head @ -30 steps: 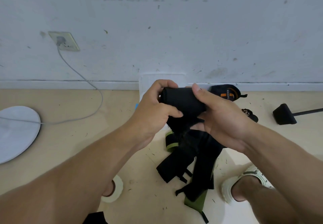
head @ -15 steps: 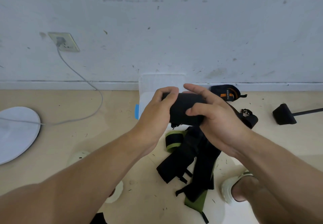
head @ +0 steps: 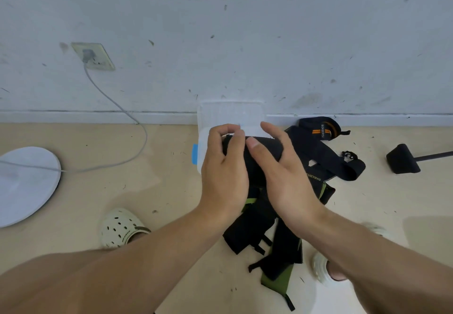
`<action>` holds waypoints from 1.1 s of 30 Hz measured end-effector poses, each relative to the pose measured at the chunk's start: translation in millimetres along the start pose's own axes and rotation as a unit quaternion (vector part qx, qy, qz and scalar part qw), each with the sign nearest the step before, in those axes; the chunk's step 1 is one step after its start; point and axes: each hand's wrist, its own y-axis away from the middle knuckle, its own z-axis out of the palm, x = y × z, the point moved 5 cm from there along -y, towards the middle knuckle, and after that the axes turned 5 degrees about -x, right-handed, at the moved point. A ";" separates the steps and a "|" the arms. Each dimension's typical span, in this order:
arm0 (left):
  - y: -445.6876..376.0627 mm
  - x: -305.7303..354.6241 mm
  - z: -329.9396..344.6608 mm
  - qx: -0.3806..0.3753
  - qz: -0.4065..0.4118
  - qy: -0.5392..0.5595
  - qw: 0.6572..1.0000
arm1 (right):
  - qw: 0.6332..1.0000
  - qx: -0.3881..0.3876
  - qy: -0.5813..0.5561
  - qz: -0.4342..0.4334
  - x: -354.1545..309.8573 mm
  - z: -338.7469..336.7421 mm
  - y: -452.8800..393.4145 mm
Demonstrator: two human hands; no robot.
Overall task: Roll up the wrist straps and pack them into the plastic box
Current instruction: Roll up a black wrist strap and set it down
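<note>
Our left hand (head: 224, 166) curls around the left end of the rolled black wrist strap (head: 264, 149), fingers hooked over its top, and we hold the roll at frame centre. Behind that hand sits the clear plastic box (head: 230, 115) against the wall (head: 245, 32); we cannot tell what it holds. Our right hand (head: 282, 174) lies over the roll's right half, thumb pressed on its front and fingers fairly straight across it. Below and right of both hands, loose black and green straps (head: 274, 240) sprawl on the floor (head: 159, 191). Further right, another rolled strap with orange stripes (head: 321, 127) rests by the skirting. Open floor stretches toward the left.
</note>
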 end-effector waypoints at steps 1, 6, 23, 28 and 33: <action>-0.4 -1.7 -0.2 0.011 -0.012 -0.007 1.000 | 1.000 0.005 0.022 -0.015 0.0 0.5 2.2; -6.7 -19.3 -0.5 0.007 -0.112 0.000 0.994 | 0.994 0.003 0.101 -0.040 0.9 3.8 4.6; -9.1 -9.6 -10.6 0.076 -0.031 -0.083 0.993 | 0.994 -0.006 0.100 0.030 3.9 0.0 -9.1; -15.4 -15.3 -11.0 0.134 -0.079 0.045 0.987 | 0.987 -0.043 -0.092 0.121 16.7 -3.6 -15.2; -17.3 -21.2 -10.5 0.131 -0.073 0.042 0.988 | 0.971 -0.041 -0.171 0.160 16.9 -6.8 -22.2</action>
